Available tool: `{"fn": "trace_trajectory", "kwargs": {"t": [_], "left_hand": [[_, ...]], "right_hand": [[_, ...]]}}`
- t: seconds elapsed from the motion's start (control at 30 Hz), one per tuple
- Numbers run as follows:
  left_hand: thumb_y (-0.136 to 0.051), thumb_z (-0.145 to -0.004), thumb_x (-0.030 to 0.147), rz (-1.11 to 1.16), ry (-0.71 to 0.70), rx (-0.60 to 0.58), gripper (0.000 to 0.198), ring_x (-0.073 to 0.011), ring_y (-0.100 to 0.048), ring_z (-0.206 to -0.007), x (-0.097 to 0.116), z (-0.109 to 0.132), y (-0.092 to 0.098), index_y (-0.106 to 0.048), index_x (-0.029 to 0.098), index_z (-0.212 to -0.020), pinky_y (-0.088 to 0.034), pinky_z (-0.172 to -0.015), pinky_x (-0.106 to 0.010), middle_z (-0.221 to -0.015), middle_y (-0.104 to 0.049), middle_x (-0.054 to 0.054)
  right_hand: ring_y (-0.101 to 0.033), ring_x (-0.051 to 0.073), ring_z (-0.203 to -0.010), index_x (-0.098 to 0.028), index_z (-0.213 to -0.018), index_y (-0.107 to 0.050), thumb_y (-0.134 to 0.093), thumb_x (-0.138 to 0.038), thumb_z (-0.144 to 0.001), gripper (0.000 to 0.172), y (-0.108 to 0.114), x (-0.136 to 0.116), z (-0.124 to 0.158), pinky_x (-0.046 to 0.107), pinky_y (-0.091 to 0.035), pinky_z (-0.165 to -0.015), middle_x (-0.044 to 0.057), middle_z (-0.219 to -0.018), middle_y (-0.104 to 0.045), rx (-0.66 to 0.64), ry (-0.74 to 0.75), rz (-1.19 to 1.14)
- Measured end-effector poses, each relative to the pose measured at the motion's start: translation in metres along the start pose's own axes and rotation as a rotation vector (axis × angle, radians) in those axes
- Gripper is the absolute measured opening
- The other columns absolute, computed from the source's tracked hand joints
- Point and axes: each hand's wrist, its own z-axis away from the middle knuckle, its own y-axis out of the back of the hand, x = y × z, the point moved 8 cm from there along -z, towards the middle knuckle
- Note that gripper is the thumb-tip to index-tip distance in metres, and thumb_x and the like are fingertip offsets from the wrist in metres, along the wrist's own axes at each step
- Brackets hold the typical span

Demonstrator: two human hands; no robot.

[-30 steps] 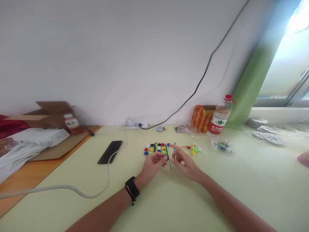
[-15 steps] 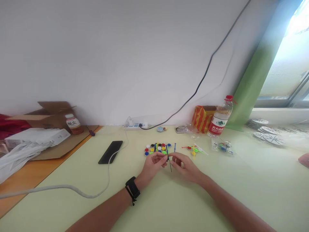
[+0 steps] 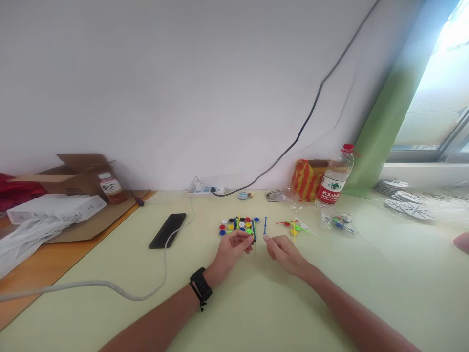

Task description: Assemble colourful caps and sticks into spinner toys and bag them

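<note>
My left hand (image 3: 234, 249) is closed, thumb and index finger pinching a small dark stick-like piece (image 3: 254, 240) at the edge of the coloured parts. Several round plastic discs (image 3: 230, 227) in red, blue, yellow, white, black and green lie just beyond it, with thin coloured strips among them. Opposite, my right hand (image 3: 287, 254) has its fingers curled and its fingertips together; what they hold, if anything, cannot be made out. Those fingertips are right by the lower end of a blue plastic strip (image 3: 266, 225). Touching or apart, I cannot tell.
Red, yellow, green and white pieces (image 3: 294, 226) lie to the right, beside a clear bag of parts (image 3: 339, 221). A black phone (image 3: 167, 231) and white cable (image 3: 164, 264) are left. A water bottle (image 3: 331, 181), power strip (image 3: 205, 190) and white discs (image 3: 408, 205) stand farther back.
My right hand has drawn a little to the right, away from my left hand. The thin black rod that pointed down between them no longer shows clearly. My left hand has barely moved.
</note>
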Motion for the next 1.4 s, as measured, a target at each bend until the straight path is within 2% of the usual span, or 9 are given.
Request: {"fn": "trace_trajectory", "kwargs": {"t": [0.2,0.43,0.6,0.77,0.87,0.93,1.03,1.2,1.4], "left_hand": [[-0.087,-0.073,0.043,-0.007,0.0,-0.012,0.034,-0.0133,-0.064,-0.065,0.004,0.002,-0.003,-0.073,0.015,-0.087,-0.052,-0.067,-0.025,-0.073,-0.071,-0.003],[-0.086,-0.074,0.041,-0.017,-0.001,-0.018,0.033,-0.0126,-0.064,-0.065,0.004,0.003,-0.003,-0.073,0.014,-0.088,-0.052,-0.067,-0.025,-0.074,-0.071,-0.002],[-0.086,-0.073,0.042,-0.003,0.006,-0.004,0.034,-0.0136,-0.065,-0.066,0.003,0.001,-0.002,-0.073,0.014,-0.088,-0.052,-0.066,-0.025,-0.075,-0.071,-0.003],[-0.087,-0.072,0.043,-0.004,0.012,0.009,0.036,-0.0145,-0.066,-0.065,0.002,0.0,0.0,-0.072,0.014,-0.086,-0.052,-0.065,-0.026,-0.073,-0.07,-0.003],[-0.087,-0.072,0.043,-0.009,0.004,-0.001,0.036,-0.0143,-0.066,-0.066,0.001,0.001,0.0,-0.073,0.014,-0.087,-0.052,-0.066,-0.025,-0.074,-0.071,-0.003],[-0.085,-0.073,0.044,-0.01,-0.002,-0.013,0.035,-0.0141,-0.065,-0.065,0.0,0.001,-0.001,-0.073,0.014,-0.085,-0.052,-0.066,-0.025,-0.072,-0.07,-0.003],[-0.084,-0.075,0.045,-0.016,-0.003,-0.016,0.034,-0.0135,-0.064,-0.065,-0.001,0.001,-0.002,-0.073,0.014,-0.081,-0.051,-0.065,-0.025,-0.071,-0.07,-0.003],[-0.084,-0.075,0.045,-0.021,-0.028,-0.007,0.034,-0.0126,-0.062,-0.065,0.003,0.001,-0.003,-0.074,0.015,-0.088,-0.051,-0.064,-0.024,-0.075,-0.07,-0.002],[-0.081,-0.08,0.043,-0.041,0.005,-0.046,0.033,-0.0139,-0.065,-0.07,0.0,0.001,-0.005,-0.076,0.016,-0.098,-0.054,-0.073,-0.027,-0.085,-0.072,-0.004]], "right_hand": [[-0.055,0.015,-0.069,-0.022,-0.087,-0.054,-0.06,-0.048,-0.094,0.027,0.0,-0.012,-0.002,0.026,-0.045,-0.062,0.0,-0.079,-0.059,0.017,0.059,-0.233],[-0.061,0.017,-0.078,-0.023,-0.106,-0.059,-0.057,-0.039,-0.096,0.018,-0.006,-0.015,0.001,0.028,-0.049,-0.066,0.003,-0.09,-0.066,-0.039,0.061,-0.225],[-0.059,0.016,-0.074,-0.026,-0.127,-0.053,-0.058,-0.038,-0.096,0.034,-0.002,-0.009,0.001,0.029,-0.049,-0.065,0.002,-0.09,-0.063,0.04,0.092,-0.25],[-0.053,0.012,-0.067,-0.033,-0.157,-0.017,-0.059,-0.044,-0.096,0.074,-0.002,-0.001,0.001,0.029,-0.048,-0.064,0.0,-0.096,-0.058,0.083,0.031,-0.413],[-0.05,0.011,-0.064,-0.03,-0.14,-0.05,-0.055,-0.05,-0.097,0.048,-0.003,-0.003,0.0,0.027,-0.046,-0.061,0.0,-0.094,-0.057,0.025,0.017,-0.454],[-0.048,0.012,-0.063,-0.021,-0.092,-0.071,-0.052,-0.053,-0.098,0.038,-0.001,-0.006,-0.002,0.027,-0.042,-0.061,0.0,-0.077,-0.052,-0.021,0.04,-0.404],[-0.044,0.013,-0.061,-0.018,-0.048,-0.049,-0.05,-0.054,-0.099,0.062,0.011,-0.009,-0.005,0.028,-0.039,-0.061,-0.001,-0.06,-0.042,0.015,0.068,-0.327],[-0.049,0.013,-0.062,-0.021,-0.085,-0.059,-0.063,-0.05,-0.093,0.03,0.006,-0.008,-0.004,0.025,-0.04,-0.057,-0.002,-0.07,-0.053,0.025,0.035,-0.352],[-0.057,0.014,-0.067,-0.023,-0.11,-0.06,-0.061,-0.042,-0.094,0.025,-0.005,-0.009,0.0,0.026,-0.046,-0.059,0.0,-0.08,-0.062,0.026,0.047,-0.268]]}}
